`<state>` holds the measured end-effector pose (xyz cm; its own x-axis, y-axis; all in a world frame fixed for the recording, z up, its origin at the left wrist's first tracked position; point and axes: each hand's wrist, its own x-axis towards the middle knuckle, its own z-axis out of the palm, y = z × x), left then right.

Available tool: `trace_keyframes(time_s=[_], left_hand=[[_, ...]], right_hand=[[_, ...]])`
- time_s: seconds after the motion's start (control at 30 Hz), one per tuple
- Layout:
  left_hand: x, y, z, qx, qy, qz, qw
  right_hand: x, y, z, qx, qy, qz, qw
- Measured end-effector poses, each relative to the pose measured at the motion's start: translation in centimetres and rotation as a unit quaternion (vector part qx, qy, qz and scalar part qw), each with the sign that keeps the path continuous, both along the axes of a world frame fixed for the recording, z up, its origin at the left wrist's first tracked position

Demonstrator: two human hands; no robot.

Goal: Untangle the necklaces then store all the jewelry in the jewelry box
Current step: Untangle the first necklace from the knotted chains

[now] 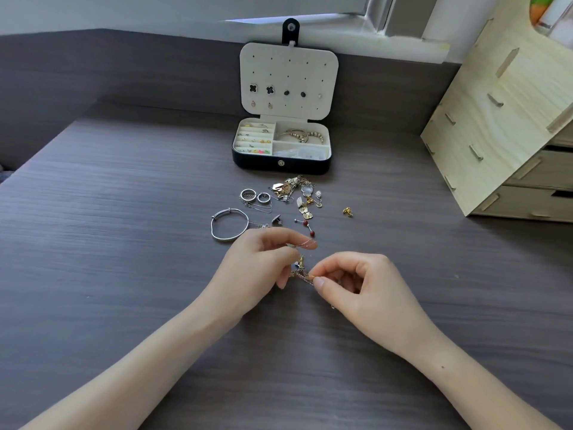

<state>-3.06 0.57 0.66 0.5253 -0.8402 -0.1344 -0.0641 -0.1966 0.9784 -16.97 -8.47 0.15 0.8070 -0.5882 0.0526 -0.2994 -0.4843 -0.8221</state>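
Tangled necklaces (300,270) are held between both hands, well in front of the open jewelry box (280,164), above the table (124,212). The left hand (260,268) pinches the thin chains with curled fingers. The right hand (366,290) pinches one chain between thumb and forefinger. Loose jewelry (294,190) lies just in front of the box, with a silver bangle (229,225) nearer to the hands.

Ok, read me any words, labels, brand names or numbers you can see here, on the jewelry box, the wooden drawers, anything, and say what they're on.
None: nothing in this view can be read as text.
jewelry box: no brand or label on its black front or cream lid.
wooden drawer unit: bare wood, no markings.
colourful object behind its cutout: blurred and cut off, no lettering legible.
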Motion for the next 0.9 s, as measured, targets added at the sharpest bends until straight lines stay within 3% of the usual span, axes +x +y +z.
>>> trace_keyframes(time_s=[0.13,0.53,0.63,0.9], left_hand=[[-0.1,0.0,0.3,0.003,0.002,-0.010,1.000],[0.1,-0.1,0.5,0.023,0.018,-0.006,1.000],[0.1,0.0,0.5,0.029,0.024,-0.005,0.999],[0.2,-0.1,0.4,0.042,0.010,-0.003,0.999]], right_hand=[[0.0,0.2,0.1,-0.066,0.028,-0.034,0.997],[0.5,-0.6,0.2,-0.148,0.099,-0.056,0.982],[0.8,-0.8,-0.2,-0.116,0.061,-0.055,0.990],[1.5,-0.7,0.7,0.089,-0.078,-0.053,0.992]])
